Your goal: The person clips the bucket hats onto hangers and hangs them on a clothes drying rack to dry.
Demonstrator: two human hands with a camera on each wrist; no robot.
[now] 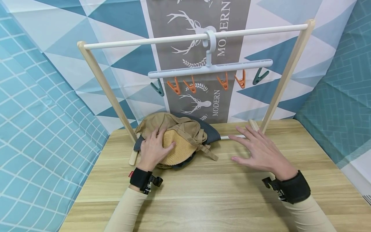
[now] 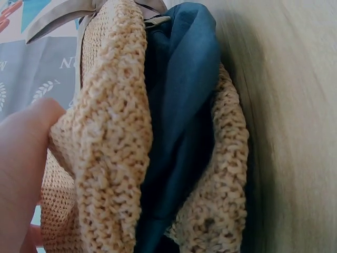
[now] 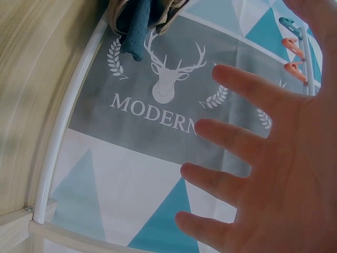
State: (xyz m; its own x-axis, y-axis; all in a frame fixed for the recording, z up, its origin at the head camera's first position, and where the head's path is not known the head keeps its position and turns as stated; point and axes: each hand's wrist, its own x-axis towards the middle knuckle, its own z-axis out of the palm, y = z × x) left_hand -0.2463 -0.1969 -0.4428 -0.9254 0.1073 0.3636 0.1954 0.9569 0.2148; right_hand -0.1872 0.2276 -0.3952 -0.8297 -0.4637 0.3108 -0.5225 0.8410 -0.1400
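A pile of hats lies on the left of the table. In it are a khaki cloth hat (image 1: 162, 121) with tie straps, a yellow woven hat (image 1: 181, 149) and a dark blue brim (image 1: 213, 132). My left hand (image 1: 153, 149) rests on the pile, fingers spread over the khaki and woven hats. The left wrist view shows the thumb (image 2: 26, 153) against the coarse weave, with dark blue cloth (image 2: 181, 105) tucked inside. My right hand (image 1: 258, 149) hovers over the table at the right, fingers spread, touching nothing. In the right wrist view its palm holds nothing.
A wooden rack with a white top rod (image 1: 174, 39) stands over the hats. From it hangs a pale clip hanger (image 1: 210, 68) with orange clothespins (image 1: 189, 84) and dark green clothespins (image 1: 157, 87). A lower rod (image 1: 232, 137) runs behind the hats. Patterned cloth (image 1: 127, 29) backs the table (image 1: 197, 199).
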